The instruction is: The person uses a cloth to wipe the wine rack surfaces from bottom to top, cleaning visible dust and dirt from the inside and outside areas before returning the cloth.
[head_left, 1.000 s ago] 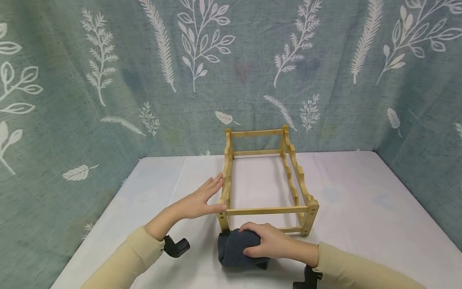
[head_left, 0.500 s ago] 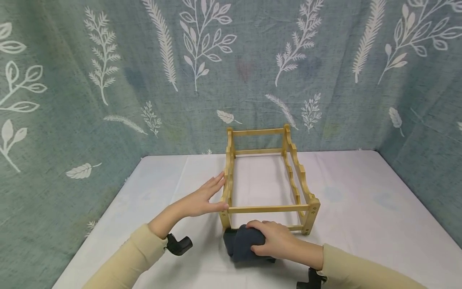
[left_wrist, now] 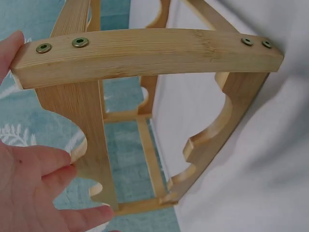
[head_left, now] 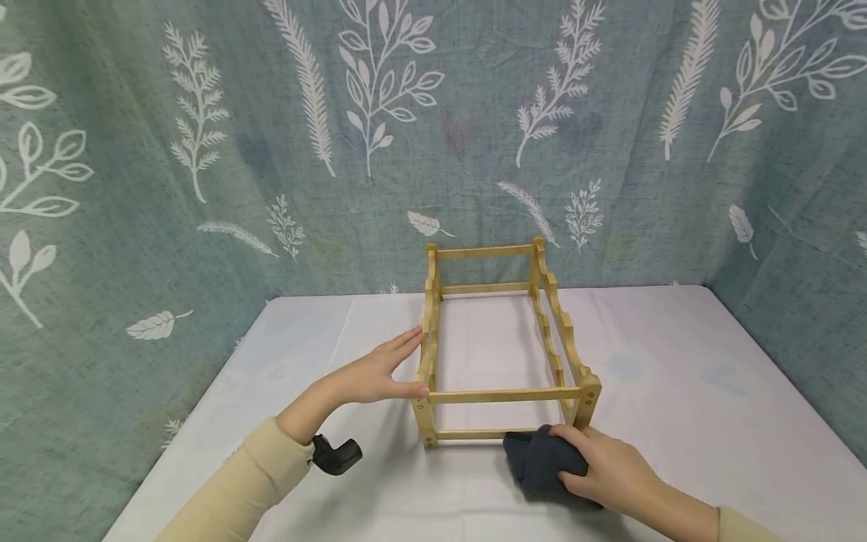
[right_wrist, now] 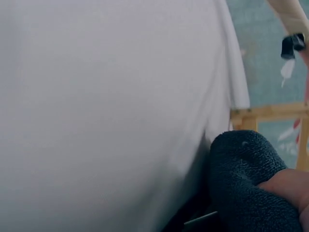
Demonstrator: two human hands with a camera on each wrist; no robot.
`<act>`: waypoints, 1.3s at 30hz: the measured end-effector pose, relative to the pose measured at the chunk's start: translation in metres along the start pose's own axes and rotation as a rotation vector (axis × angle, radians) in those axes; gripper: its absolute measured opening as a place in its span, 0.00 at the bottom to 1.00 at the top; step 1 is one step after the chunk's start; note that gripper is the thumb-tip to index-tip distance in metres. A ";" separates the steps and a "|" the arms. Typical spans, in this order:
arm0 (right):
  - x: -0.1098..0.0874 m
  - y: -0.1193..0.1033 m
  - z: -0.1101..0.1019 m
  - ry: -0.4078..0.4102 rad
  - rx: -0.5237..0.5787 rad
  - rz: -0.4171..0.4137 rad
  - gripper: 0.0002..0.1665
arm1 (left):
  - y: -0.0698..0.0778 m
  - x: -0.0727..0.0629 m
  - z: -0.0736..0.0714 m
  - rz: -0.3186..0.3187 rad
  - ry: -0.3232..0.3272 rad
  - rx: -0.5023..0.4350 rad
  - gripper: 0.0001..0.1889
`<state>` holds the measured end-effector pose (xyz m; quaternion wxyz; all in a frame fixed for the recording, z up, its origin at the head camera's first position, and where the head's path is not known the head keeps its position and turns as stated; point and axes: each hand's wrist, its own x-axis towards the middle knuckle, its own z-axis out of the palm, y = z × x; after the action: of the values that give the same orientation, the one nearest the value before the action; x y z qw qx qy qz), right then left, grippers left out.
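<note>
A bunched dark blue towel (head_left: 545, 463) is at the lower centre-right of the head view, the curled fingers of the right hand (head_left: 612, 470) gripping it. Just above it in the frame, a wooden rack (head_left: 504, 395) stands on the white-covered counter (head_left: 677, 376); the left hand (head_left: 372, 375), fingers extended and thumb spread, touches the rack's left side. A leaf-patterned green curtain (head_left: 474, 143) fills the upper frame.

Right fingers (right_wrist: 288, 187) cut off in right-wrist view

The light is soft (right wrist view dimmer, blurrier).
</note>
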<state>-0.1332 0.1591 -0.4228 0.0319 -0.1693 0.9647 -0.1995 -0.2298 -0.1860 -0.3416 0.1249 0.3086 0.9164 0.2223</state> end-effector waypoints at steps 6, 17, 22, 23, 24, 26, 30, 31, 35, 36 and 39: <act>-0.008 0.024 -0.012 -0.058 0.045 0.089 0.34 | -0.001 0.000 0.004 -0.008 0.017 -0.017 0.49; 0.011 -0.014 -0.007 -0.083 0.135 -0.157 0.30 | -0.006 -0.003 0.005 -0.008 0.031 -0.073 0.51; 0.036 -0.055 0.015 -0.121 0.144 -0.304 0.28 | -0.003 0.002 0.003 -0.031 0.043 -0.047 0.52; 0.041 -0.063 0.019 -0.121 0.150 -0.335 0.28 | -0.002 0.004 0.003 -0.037 0.047 -0.044 0.52; 0.046 -0.072 0.024 -0.119 0.154 -0.360 0.28 | -0.001 0.005 0.003 -0.045 0.049 -0.043 0.51; 0.055 -0.086 0.031 -0.100 0.144 -0.393 0.28 | 0.002 0.006 0.002 -0.060 0.050 -0.029 0.52; 0.065 -0.101 0.038 -0.068 0.078 -0.372 0.29 | 0.006 0.007 0.000 -0.073 0.044 -0.005 0.52; 0.065 -0.101 0.039 -0.064 0.059 -0.360 0.29 | 0.007 0.007 0.000 -0.070 0.048 0.002 0.52; 0.062 -0.092 0.036 -0.078 0.007 -0.296 0.29 | 0.007 0.007 -0.001 -0.054 0.046 0.010 0.52; 0.060 -0.088 0.034 -0.083 0.003 -0.283 0.29 | 0.006 0.007 -0.001 -0.052 0.041 0.010 0.52; 0.053 -0.074 0.028 -0.094 -0.002 -0.249 0.29 | 0.004 0.006 -0.001 -0.049 0.028 0.008 0.51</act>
<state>-0.1560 0.0666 -0.4186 0.0518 -0.2967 0.9339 -0.1926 -0.2326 -0.1798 -0.3392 0.1161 0.2833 0.9263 0.2197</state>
